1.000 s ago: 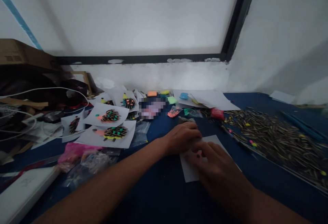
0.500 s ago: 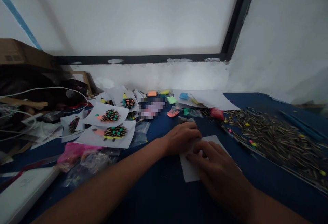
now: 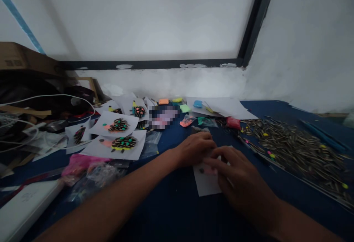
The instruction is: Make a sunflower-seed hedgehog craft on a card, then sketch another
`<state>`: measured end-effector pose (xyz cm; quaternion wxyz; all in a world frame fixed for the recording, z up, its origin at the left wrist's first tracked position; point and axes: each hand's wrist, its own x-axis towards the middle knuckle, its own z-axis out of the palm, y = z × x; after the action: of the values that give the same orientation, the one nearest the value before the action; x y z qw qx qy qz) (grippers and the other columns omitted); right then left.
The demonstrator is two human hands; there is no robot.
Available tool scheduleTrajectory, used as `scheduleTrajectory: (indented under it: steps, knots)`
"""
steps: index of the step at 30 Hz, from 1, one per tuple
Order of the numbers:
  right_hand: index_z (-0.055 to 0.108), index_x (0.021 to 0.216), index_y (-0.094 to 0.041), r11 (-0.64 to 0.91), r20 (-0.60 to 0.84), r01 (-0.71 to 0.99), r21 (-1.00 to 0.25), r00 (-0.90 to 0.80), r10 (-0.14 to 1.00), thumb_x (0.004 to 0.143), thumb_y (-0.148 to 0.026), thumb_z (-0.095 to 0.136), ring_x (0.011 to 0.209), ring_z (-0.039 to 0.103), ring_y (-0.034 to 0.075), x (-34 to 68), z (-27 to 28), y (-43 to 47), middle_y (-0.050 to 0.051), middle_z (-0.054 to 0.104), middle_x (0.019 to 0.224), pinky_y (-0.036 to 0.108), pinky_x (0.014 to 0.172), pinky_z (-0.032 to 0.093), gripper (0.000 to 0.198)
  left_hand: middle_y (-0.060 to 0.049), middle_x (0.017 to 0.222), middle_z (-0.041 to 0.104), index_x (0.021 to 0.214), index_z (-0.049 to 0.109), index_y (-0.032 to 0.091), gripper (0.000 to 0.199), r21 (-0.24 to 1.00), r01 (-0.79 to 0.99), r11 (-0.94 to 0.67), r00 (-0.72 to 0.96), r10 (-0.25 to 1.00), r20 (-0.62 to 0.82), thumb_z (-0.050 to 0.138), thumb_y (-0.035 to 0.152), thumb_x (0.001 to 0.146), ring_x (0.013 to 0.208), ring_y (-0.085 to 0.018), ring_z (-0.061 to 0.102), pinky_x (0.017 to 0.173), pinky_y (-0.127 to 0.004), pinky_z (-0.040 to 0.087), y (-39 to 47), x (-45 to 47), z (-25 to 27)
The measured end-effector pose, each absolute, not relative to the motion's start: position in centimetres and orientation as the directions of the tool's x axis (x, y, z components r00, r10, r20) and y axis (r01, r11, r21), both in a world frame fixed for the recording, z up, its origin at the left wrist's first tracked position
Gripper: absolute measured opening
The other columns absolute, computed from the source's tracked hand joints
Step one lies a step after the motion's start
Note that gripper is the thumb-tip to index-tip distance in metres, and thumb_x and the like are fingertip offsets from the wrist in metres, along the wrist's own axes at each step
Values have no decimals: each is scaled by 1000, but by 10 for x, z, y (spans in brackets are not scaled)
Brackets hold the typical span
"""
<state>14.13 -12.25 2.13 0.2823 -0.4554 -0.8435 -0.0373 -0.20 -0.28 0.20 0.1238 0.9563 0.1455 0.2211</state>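
On the blue table lies a small white paper sheet (image 3: 206, 186) with a pink modelling-clay shape (image 3: 208, 169) and a dark spot on it. My left hand (image 3: 195, 148) rests over the sheet's upper left part, fingers curled together; whatever they hold is hidden. From the right, my right hand (image 3: 237, 170) bends over the sheet with its fingertips close to my left hand's fingers. Its fingers are drawn in, and anything between them is too small or covered to make out. A small grey packet (image 3: 199, 129) sits just beyond my left hand.
A large heap of striped sunflower seeds (image 3: 298, 149) spreads at right. Finished-looking seed-and-clay hedgehog pictures (image 3: 124, 144) lie at left. Clay blocks and packets, including a red packet (image 3: 233, 123), line the back. Plastic bags (image 3: 102, 175) and a white box (image 3: 30, 205) stand front left.
My right hand's fingers have lifted and shifted slightly, uncovering more of the pink clay shape on the sheet. My left hand has hardly moved.
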Motion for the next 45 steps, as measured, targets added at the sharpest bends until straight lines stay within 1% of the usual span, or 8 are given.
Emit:
scheduleTrajectory:
  steps: [6,11,19,23,28,32,37,45]
  knots:
    - [53,73,-21,439,483,827,-351,-242,842,79,-9,42,62,56,15,158,36,-112,1,59,68,27,57,42,17,-6,89,63,95,62,13,20,264,194,-945,821,303,484,43,8,89,83,-14,57,75,-25,45,-2,-3,-1]
    - [57,85,-21,363,428,800,-478,-148,892,82,-19,47,62,60,15,167,41,-107,0,65,71,26,56,45,11,-7,93,65,98,62,14,23,292,204,-934,779,336,530,41,10,89,86,-15,60,76,-27,48,-2,-3,-2]
    - [65,87,-22,290,318,709,-642,-98,943,84,-24,54,74,64,17,174,45,-105,2,70,79,27,62,46,12,-4,76,67,92,66,12,15,533,151,-832,607,504,615,52,17,87,66,-11,58,61,-22,46,-17,6,15]
    - [62,78,-21,265,276,650,-712,-89,957,81,-18,43,57,54,14,174,43,-104,-1,58,63,24,48,39,19,-5,77,66,91,66,13,16,595,155,-789,559,567,605,53,21,87,67,-11,58,61,-23,47,-17,8,19]
    - [51,68,-22,256,270,583,-771,-65,961,79,-18,38,43,34,10,173,40,-103,-6,37,50,22,40,25,18,-7,92,65,92,67,16,14,500,376,-780,446,625,640,55,17,84,91,-19,58,82,-35,49,3,-4,11]
    - [55,76,-22,215,235,595,-774,-45,971,85,-25,39,39,27,9,175,38,-101,-8,30,47,23,38,20,19,-10,107,60,106,64,16,29,362,478,-801,580,597,555,65,18,77,103,-23,55,92,-42,46,16,-14,-2]
    - [52,79,-22,250,278,650,-718,-62,959,88,-22,37,49,44,11,178,35,-99,-4,48,60,24,46,33,17,-11,111,56,110,63,16,28,294,455,-840,650,539,536,54,11,84,106,-22,52,92,-40,46,16,-16,-9]
    - [58,85,-20,246,298,684,-687,-44,954,87,-23,43,67,59,16,178,42,-100,3,64,78,28,58,43,16,-8,105,62,93,70,19,17,183,476,-860,660,487,573,54,23,90,102,-24,52,92,-44,43,9,-11,-4]
